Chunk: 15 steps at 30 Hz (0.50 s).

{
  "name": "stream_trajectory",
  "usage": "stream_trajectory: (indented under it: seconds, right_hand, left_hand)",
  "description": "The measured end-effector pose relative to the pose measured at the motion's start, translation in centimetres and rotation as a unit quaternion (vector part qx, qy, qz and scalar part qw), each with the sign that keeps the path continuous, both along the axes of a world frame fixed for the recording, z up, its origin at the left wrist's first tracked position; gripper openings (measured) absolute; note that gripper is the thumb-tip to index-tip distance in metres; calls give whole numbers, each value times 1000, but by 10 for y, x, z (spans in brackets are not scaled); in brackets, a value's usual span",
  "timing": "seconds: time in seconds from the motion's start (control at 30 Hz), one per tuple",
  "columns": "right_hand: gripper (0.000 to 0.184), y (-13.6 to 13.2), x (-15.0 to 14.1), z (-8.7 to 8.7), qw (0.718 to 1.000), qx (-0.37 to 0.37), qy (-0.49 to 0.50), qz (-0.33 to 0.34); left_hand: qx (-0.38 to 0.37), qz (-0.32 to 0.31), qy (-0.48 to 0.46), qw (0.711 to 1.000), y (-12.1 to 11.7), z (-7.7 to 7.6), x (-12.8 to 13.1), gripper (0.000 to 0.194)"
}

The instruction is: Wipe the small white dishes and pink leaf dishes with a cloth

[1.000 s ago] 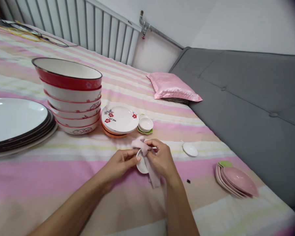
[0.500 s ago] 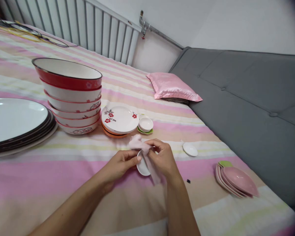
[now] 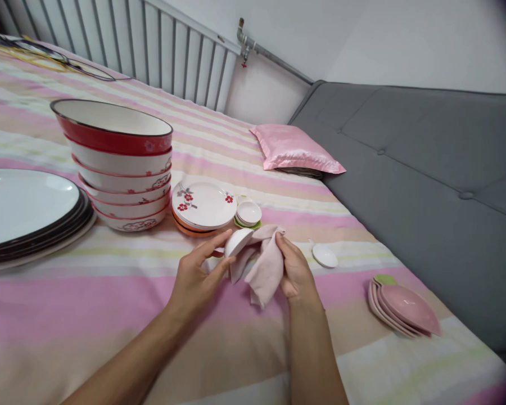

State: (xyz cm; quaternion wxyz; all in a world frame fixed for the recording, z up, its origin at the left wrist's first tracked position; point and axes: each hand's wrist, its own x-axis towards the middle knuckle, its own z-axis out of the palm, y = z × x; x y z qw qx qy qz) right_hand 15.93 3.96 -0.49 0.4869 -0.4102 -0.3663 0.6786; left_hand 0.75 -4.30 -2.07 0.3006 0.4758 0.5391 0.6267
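Note:
My left hand grips a small white dish by its edge, thumb on the near side and fingers behind. The dish is tilted on its side above the bed. A pale pink cloth hangs from my right hand, pinched between thumb and fingers, and its left part meets the dish. Just beyond my hands stands a small stack of white dishes on a green leaf-shaped dish. Another small white dish lies alone to the right.
Red-and-white bowls rise in a tall stack at left, beside dark-rimmed plates. Flowered plates sit near the middle. Pink dishes are stacked at right, close to the grey headboard. A pink pillow lies farther back on the striped bedspread.
My left hand has raised and tipped the dish onto its side. My right hand has moved slightly right, and the cloth now spreads open below it, off the dish's face.

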Motion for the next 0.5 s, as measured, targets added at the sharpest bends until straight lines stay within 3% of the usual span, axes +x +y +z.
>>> stream_trajectory:
  seconds: [0.13,0.27,0.5]
  right_hand:
    - [35,-7,-4,2,992,-26,-9,120]
    - [35,-11,-6,5,990,-33,20,134]
    - [29,-12,-3,6,983,-35,20,179]
  left_hand:
    - [35,14,107,994,-4,-2,0,44]
    - [101,26,224,969,-3,-7,-1,38]
    - [194,51,400,894,-2,-11,0,37]
